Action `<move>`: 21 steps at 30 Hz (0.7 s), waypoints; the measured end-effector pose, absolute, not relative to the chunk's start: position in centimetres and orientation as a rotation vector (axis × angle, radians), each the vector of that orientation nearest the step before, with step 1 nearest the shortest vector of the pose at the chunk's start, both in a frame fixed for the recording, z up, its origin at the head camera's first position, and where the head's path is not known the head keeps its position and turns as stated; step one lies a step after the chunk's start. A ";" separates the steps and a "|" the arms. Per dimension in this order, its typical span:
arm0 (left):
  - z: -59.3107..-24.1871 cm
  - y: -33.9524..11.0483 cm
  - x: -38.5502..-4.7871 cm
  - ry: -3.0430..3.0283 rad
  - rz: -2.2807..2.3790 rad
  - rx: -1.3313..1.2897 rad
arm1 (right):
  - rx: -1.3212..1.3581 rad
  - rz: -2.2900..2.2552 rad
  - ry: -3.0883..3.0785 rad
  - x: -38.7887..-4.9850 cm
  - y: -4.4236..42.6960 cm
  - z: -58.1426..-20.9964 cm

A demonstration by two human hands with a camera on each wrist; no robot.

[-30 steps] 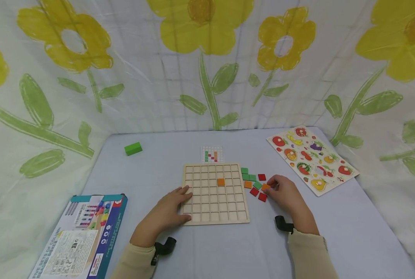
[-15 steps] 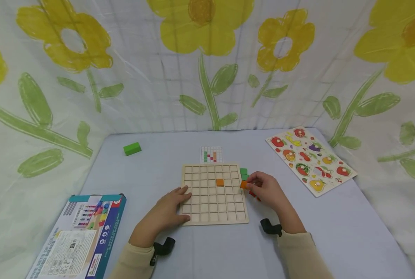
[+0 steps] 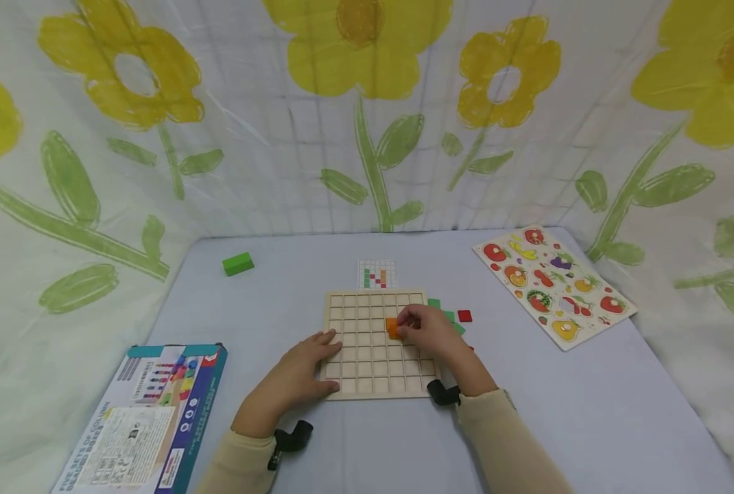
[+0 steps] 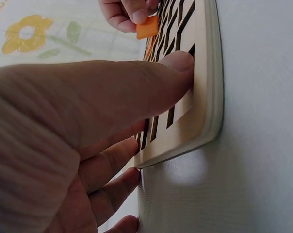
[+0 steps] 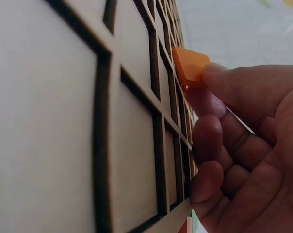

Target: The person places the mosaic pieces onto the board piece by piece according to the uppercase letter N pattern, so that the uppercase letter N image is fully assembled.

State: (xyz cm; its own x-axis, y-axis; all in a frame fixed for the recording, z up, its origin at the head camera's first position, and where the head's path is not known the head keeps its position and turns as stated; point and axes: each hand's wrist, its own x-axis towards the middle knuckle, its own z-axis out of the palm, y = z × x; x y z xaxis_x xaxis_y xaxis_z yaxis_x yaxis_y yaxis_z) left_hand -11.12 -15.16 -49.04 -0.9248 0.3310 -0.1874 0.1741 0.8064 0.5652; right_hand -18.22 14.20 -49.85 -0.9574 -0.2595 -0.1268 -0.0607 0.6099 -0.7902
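A wooden grid board (image 3: 363, 370) lies on the table in front of me. My left hand (image 3: 293, 370) rests along its left edge, the thumb on the near corner and the fingers spread farther up. My right hand (image 3: 431, 333) is over the right part of the board and pinches an orange square tile (image 5: 191, 65) between thumb and finger. In the right wrist view this tile stands tilted against the grid. Just beyond it in the head view, another orange tile (image 3: 391, 320) sits in a grid cell, partly hidden in the wrist views.
Loose green tiles (image 3: 434, 303) and a red tile (image 3: 464, 315) lie right of the board, some behind the right hand. A small pattern card (image 3: 376, 274) is beyond the board. Farther out are a green block (image 3: 238, 264), a box (image 3: 138, 418) and a fruit puzzle (image 3: 552, 281).
My right hand has picked an orange tile from the loose ones and carried it left over the board, beside the first orange tile. The left hand has stayed at the board's edge.
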 end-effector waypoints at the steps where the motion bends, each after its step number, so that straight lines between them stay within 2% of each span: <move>1: -49.0 -15.1 -11.1 2.717 0.811 0.387 | -0.267 -1.255 2.613 -18.2 14.2 -49.9; 21: -49.2 -15.1 -11.0 2.733 0.803 0.393 | -0.352 -1.156 2.645 -18.0 14.0 -50.0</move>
State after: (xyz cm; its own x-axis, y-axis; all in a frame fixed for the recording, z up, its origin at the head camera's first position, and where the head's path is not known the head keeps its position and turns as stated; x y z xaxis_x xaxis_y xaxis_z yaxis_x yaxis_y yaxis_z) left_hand -11.01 -15.09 -49.21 -0.9279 0.3289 -0.1754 0.1818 0.8101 0.5574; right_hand -17.98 13.98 -50.02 -0.9439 -0.3092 -0.1161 -0.1248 0.6594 -0.7413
